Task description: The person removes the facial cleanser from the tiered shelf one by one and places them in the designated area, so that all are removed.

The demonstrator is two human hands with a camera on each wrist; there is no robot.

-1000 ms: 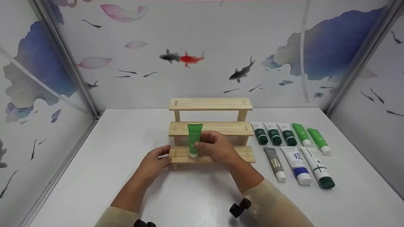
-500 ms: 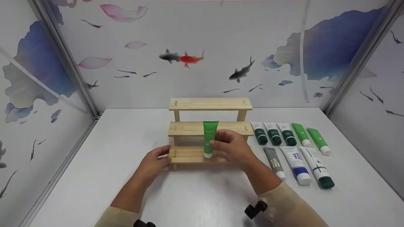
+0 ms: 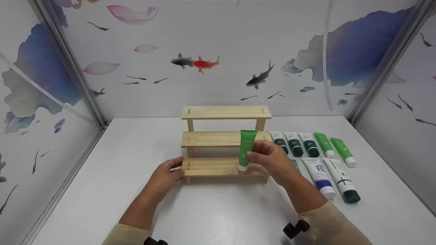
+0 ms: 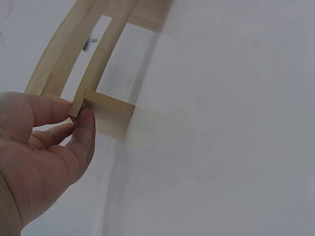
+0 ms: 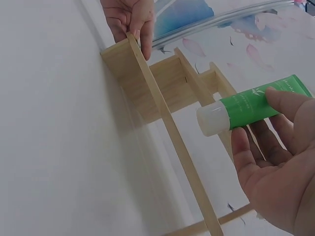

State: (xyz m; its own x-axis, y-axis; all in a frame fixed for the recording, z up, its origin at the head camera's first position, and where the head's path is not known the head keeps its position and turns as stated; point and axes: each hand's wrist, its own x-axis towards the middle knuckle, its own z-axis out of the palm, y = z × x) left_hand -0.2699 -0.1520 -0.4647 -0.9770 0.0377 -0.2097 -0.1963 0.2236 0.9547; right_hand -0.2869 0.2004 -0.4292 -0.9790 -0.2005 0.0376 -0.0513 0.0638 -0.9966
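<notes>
A three-tier wooden display rack stands on the white table. My left hand pinches the left end of its lowest board between thumb and fingers, which the left wrist view confirms at the board's end. A small green squeeze tube is upright, white cap down, over the right part of that lowest board. My right hand pinches it from the right side. In the right wrist view the tube's white cap shows close over the rack, with the thumb across the green body.
Right of the rack lie two rows of tubes: white-and-green tubes, two green tubes, a white tube with a blue band and a larger white tube with a green cap. My right forearm mostly hides a grey tube. Printed panels enclose the table.
My right hand has carried the upright green tube rightward along the lowest board, from near its left end to its right part. My left hand stays at the board's left end.
</notes>
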